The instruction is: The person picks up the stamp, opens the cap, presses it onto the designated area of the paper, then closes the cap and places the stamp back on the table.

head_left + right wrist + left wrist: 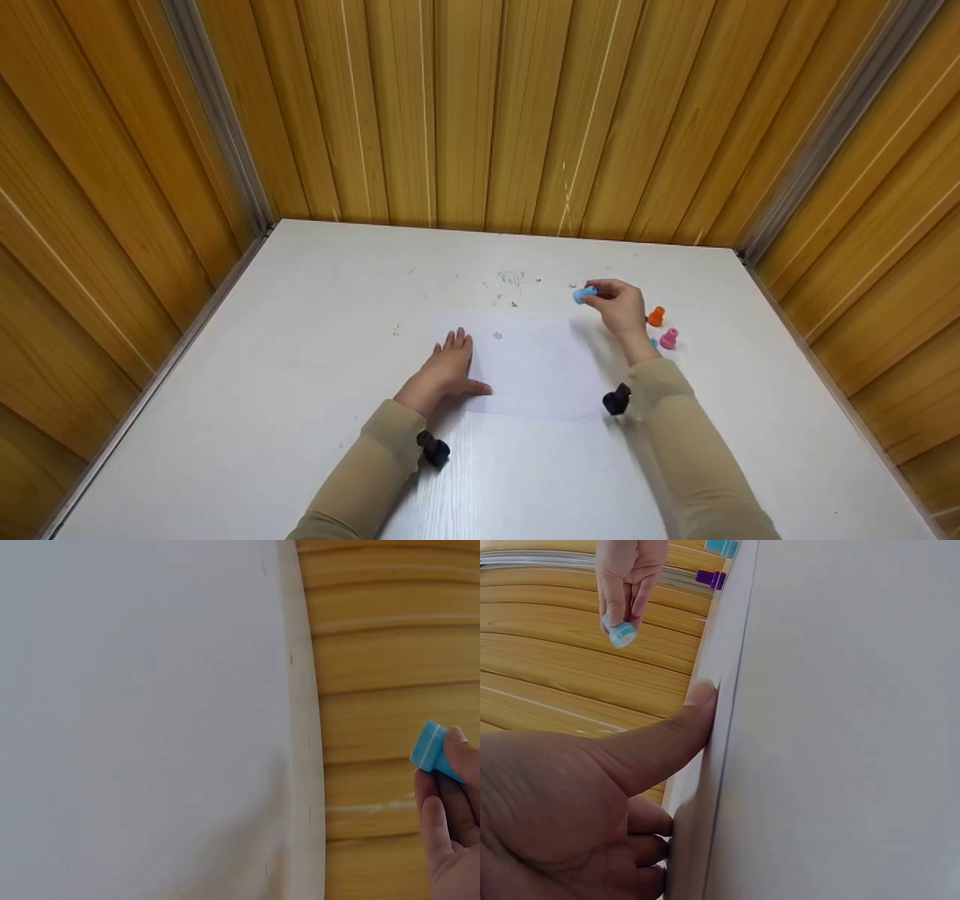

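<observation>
Right grip (619, 307) pinches one blue stamp (581, 295) of five.

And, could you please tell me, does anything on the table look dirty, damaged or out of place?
Yes: dark smudges mark the white table beyond the paper, perhaps scuffs or dirt. A small mark also interrupts the blank sheet near the left hand. Nothing looks spilled.
</observation>
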